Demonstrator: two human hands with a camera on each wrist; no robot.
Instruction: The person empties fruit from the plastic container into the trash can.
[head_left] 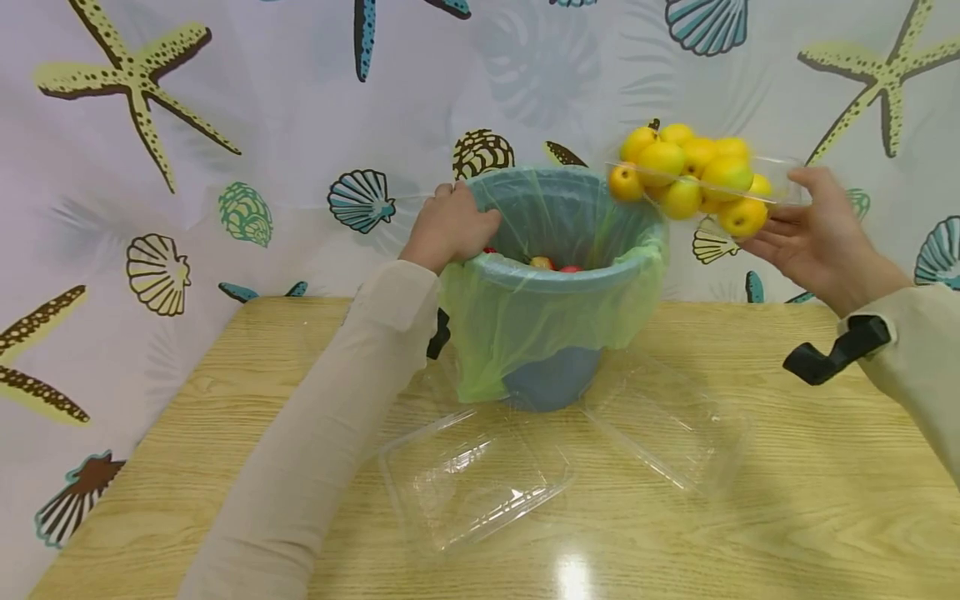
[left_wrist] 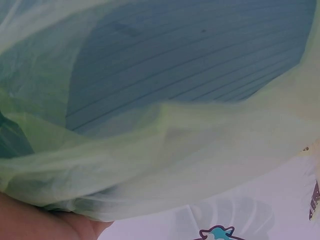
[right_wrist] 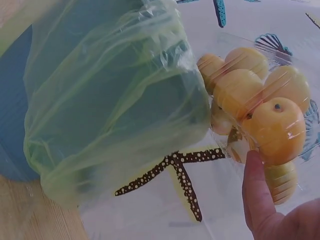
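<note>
A blue bin (head_left: 551, 379) lined with a thin green plastic bag (head_left: 480, 333) stands on the table, with some red and yellow fruit (head_left: 542, 263) low inside. My left hand (head_left: 452, 225) grips its left rim over the bag. At the upper right, my right hand (head_left: 817, 233) holds a clear plastic tray (head_left: 780, 171) by its right end, thumb on top and fingers beneath. Yellow fruits (head_left: 678, 162) are heaped in the tray, which tips down toward the bin's right rim. In the right wrist view, a finger touches the tray under the fruits (right_wrist: 277, 125).
Two clear plastic trays lie on the wooden table (head_left: 825, 500): one tray (head_left: 480, 475) in front of the bin, another tray (head_left: 675, 425) to its right. Behind the table hangs a white cloth (head_left: 285, 100) printed with shells and starfish.
</note>
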